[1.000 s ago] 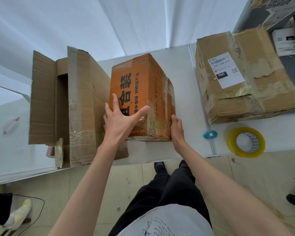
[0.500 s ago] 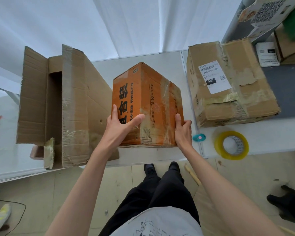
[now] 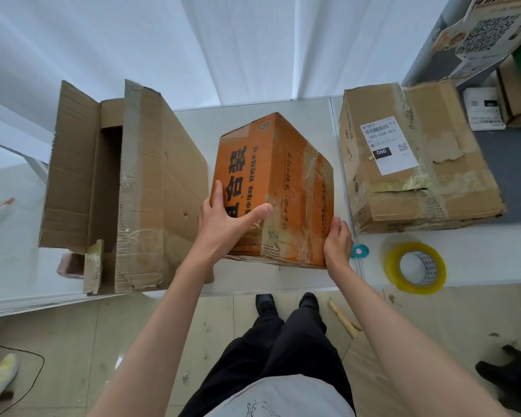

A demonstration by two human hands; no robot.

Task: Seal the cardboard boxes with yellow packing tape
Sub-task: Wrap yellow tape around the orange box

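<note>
The sealing of the orange box [image 3: 278, 188] looks barely begun: the yellow tape roll [image 3: 415, 267] lies flat and untouched on the table [image 3: 283, 281], well to the right of the right hand [image 3: 337, 243], so this step reads as positioning the box, with taping yet to come. The left hand [image 3: 223, 224] holds the box's near-left corner, fingers straight and spread, thumb splayed across the top face and the other fingers down the printed left side. The right hand cups the near-right bottom corner with fingers curled against the side wall; how far they wrap under cannot be told. The box sits between the two hands, its long axis running away from the fingertips toward the curtain, slightly skewed, its old clear-taped seam following that axis. Left of the left hand's fingers stands an open brown box [image 3: 127, 188] with flaps up, clearly unsealed; right of the right hand's fingers lies a labelled brown box [image 3: 415, 158], closed with worn tape.
</note>
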